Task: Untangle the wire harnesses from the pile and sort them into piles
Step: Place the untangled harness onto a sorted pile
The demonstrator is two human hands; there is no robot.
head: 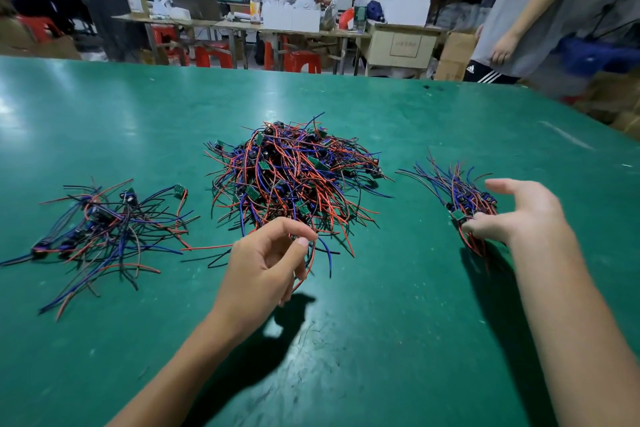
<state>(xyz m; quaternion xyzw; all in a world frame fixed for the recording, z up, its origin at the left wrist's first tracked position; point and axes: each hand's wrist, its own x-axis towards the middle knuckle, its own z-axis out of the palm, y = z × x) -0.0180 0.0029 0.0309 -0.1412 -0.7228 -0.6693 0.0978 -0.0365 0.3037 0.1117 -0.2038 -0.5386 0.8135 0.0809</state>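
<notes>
Green table (415, 288); left hand (263, 267) hides wire ends.

Near side of the central pile (294, 177): left hand (266, 263) covers where its pinched wires meet the heap. Right of the pile, right hand (519, 215) hides the smaller bundle's (460, 194) near end; grip there unclear. Far right beyond it, standing person (540, 10) cut at shoulders, blurred. Counter (381, 340) runs past all edges.
</notes>
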